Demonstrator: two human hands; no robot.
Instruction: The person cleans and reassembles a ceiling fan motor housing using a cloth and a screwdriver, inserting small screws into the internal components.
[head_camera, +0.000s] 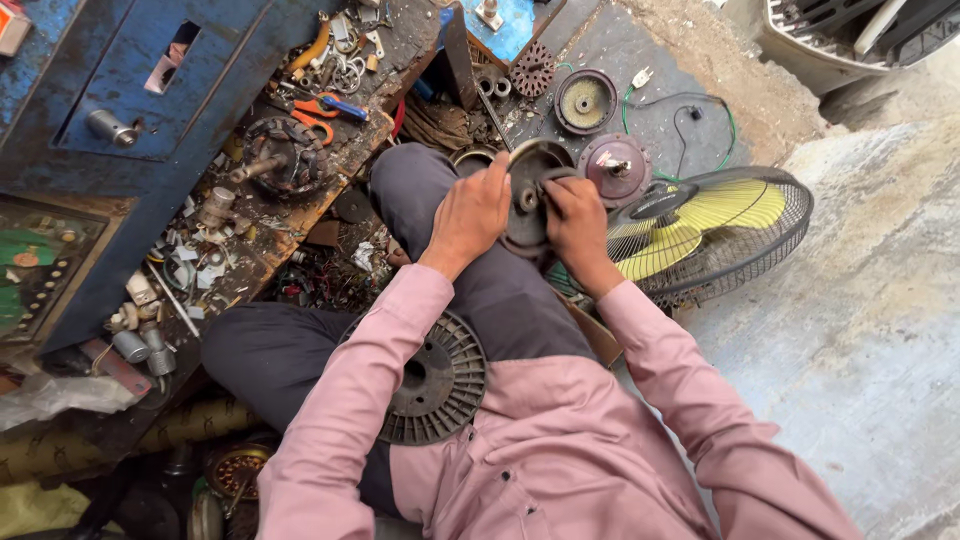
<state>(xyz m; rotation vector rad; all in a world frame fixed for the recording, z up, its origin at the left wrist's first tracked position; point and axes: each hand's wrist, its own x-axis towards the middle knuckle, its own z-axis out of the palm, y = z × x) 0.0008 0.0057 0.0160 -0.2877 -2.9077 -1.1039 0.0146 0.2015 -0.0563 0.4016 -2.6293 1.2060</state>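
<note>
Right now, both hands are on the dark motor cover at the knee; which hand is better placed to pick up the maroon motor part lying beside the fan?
Right hand, probably. It grips the cover's edge on the side facing the maroon part, with only bare floor between. The left hand is on the far side and would have to cross over the cover.

free: concrete floor (860, 300) right | blocked: fan cage (720, 235) beside hands; cluttered workbench (250, 200) left; motor parts (600, 130) ahead

- Fan (720, 225), yellow blades in a black wire guard, lies on the concrete floor.
- Maroon motor cap (612, 168) sits just left of the fan.
- Round cover (585, 101) lies beyond that cap.
- Green cable (690, 110) curls behind the fan.
- Orange scissors (320, 112) lie on the cluttered bench, far left of the fan.
- Spool (435, 380) sits well left of the fan, nearer the camera.
</note>
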